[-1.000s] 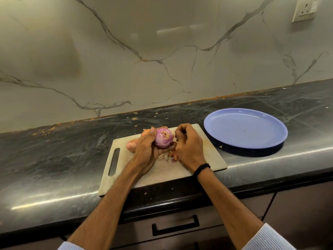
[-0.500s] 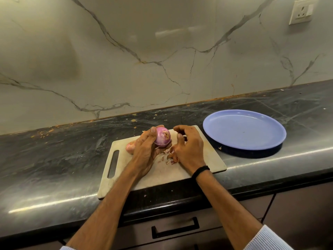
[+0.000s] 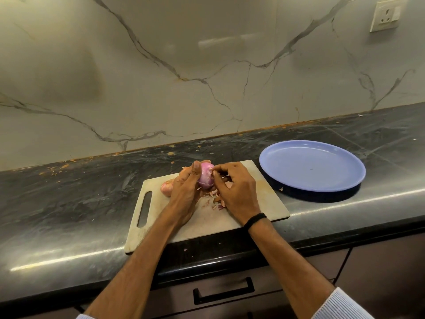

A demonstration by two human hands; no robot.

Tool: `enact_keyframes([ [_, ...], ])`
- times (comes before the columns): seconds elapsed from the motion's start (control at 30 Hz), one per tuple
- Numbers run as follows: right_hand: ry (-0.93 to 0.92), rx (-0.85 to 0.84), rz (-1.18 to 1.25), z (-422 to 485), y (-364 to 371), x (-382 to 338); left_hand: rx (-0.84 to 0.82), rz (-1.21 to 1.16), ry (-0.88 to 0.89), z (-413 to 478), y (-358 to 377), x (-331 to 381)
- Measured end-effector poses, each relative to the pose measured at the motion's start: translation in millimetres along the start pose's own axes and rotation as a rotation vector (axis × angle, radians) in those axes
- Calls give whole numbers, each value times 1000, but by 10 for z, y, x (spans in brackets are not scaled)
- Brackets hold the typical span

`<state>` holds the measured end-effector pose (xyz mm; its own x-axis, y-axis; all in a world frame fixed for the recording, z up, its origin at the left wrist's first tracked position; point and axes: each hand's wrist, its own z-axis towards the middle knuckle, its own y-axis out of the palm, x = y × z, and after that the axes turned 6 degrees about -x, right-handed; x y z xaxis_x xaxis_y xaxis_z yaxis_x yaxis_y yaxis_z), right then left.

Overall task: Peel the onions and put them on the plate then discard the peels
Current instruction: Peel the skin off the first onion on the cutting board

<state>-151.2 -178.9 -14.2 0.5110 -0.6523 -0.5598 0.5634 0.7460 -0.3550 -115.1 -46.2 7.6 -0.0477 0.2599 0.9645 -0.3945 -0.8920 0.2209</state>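
On the dark stone countertop point(image 3: 69, 203), head view: I see a pale cutting board point(image 3: 259, 203) with a slot handle at its left end, lying near the counter's front edge. Above the board, my left hand point(image 3: 184, 192) is wrapped around a purple onion point(image 3: 205, 177), thumb up along its left side, fingers closed behind and beneath it; the onion's smooth, glossy surface faces the camera. My right hand point(image 3: 236, 189) meets the onion from the right, with thumb and forefinger pinched together at its upper right edge; whether a strip of skin lies between them I cannot tell. A black band point(image 3: 254, 219) circles the right wrist. A second onion point(image 3: 166, 187), pinkish-orange and still in its skin, rests on the board just left of the left hand, partly hidden by it. Loose peels point(image 3: 215, 200) lie scattered on the board between and below the two hands. To the right of the board, close to its far corner but apart from it, stands a blue plate point(image 3: 345, 180) with nothing on it. Small orange flecks dot the counter along the marble backsplash point(image 3: 161, 77). A wall socket point(image 3: 386, 16) sits at upper right; a drawer handle point(image 3: 224, 291) shows below the counter edge.
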Motion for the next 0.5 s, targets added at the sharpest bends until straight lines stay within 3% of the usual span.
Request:
enact_keyframes([
  [0.5, -40, -3, -200, -39, 80, 84, -78, 263, 111, -100, 25, 13],
])
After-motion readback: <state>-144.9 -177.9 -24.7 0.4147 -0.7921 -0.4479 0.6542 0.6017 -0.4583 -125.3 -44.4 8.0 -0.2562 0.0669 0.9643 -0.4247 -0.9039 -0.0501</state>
